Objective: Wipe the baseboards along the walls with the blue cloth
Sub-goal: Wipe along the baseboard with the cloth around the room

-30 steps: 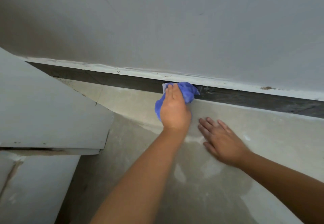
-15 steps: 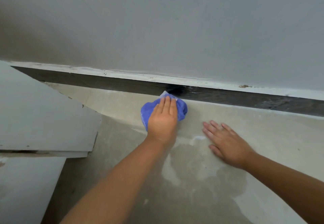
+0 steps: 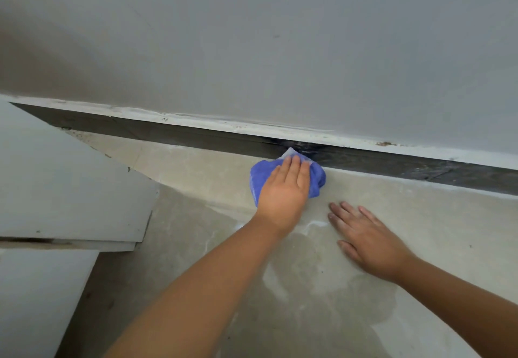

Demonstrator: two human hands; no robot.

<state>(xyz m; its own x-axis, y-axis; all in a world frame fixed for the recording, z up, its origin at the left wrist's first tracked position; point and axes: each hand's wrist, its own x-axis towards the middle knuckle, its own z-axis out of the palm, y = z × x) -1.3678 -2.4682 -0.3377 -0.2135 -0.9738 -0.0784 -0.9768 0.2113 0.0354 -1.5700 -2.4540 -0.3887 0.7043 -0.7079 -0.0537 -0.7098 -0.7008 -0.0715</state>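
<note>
- The left hand [image 3: 283, 189] now presses the blue cloth [image 3: 260, 174] flat at the foot of the baseboard [image 3: 196, 137], lower than a second ago.
- A darker wet patch [image 3: 294, 144] shows on the baseboard just above the cloth.

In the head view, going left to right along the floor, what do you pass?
Grey boards → blue cloth under the left hand → right hand, flat on the floor.

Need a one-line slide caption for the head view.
Left hand presses blue cloth against dark baseboard; right hand flat on floor.
</note>
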